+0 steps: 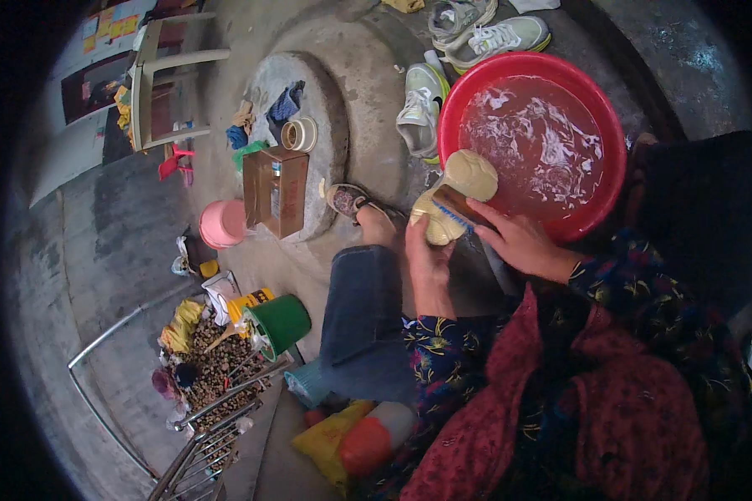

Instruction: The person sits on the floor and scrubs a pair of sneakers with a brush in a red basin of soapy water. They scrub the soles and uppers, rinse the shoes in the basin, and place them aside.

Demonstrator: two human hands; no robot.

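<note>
My left hand (430,263) grips a shoe by its near end, with the pale yellow sole (473,173) turned up. A wooden-backed scrubbing brush (460,205) with blue bristles is in my right hand (520,244), laid across the middle of that sole. The far end of the sole overlaps the rim of a red plastic basin (613,125). Cloudy water with white suds (548,138) fills much of the basin. Beside the basin rests a grey sneaker (421,109) with white laces and a yellow-green sole edge. The shoe's upper is hidden beneath the sole.
Another grey sneaker (504,37) lies past the basin. To the left, a round concrete slab (319,81) bears an open cardboard box (288,194) and a blue cloth (285,106). A pink tub (222,224), a green bucket (282,322) and a metal railing (207,432) stand farther left.
</note>
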